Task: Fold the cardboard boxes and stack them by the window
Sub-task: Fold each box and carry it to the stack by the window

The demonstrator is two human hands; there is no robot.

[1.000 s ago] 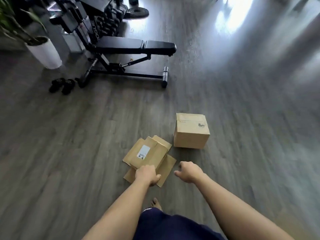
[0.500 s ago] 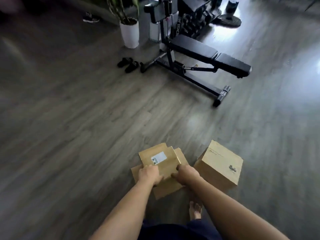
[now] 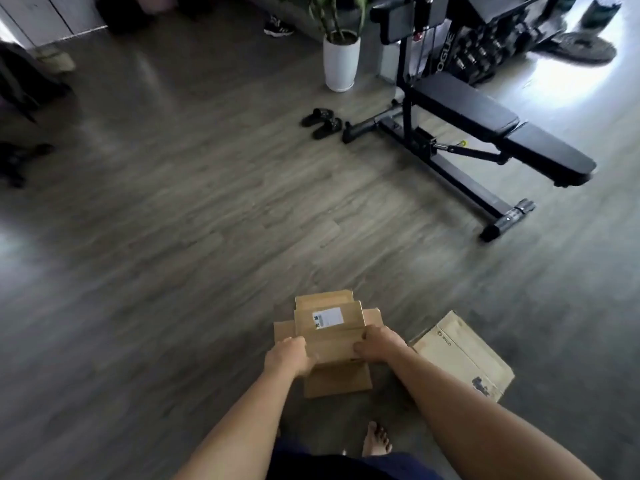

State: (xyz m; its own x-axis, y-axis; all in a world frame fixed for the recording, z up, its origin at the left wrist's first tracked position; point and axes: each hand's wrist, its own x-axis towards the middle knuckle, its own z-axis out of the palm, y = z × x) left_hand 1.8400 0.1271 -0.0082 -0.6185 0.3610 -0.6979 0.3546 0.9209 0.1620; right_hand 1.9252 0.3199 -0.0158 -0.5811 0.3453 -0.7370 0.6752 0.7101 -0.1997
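**Flattened cardboard pinched between both hands**

Flattened cardboard stack [image 3: 329,337] on the floor [image 3: 173,271], long axis running away from the fingers; left hand [image 3: 287,356] gripping its left edge, right hand [image 3: 379,346] its right, equally near; assembled box [image 3: 460,355] just right of the right fingers.

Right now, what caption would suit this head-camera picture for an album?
Both hands, left and right, grip flattened cardboard beside an assembled box.

1 assembled box [image 3: 462,355]; flat boxes [image 3: 332,337], approx 3; 2 slippers [image 3: 322,123]; 1 bench [image 3: 485,116]; 1 plant pot [image 3: 340,65].
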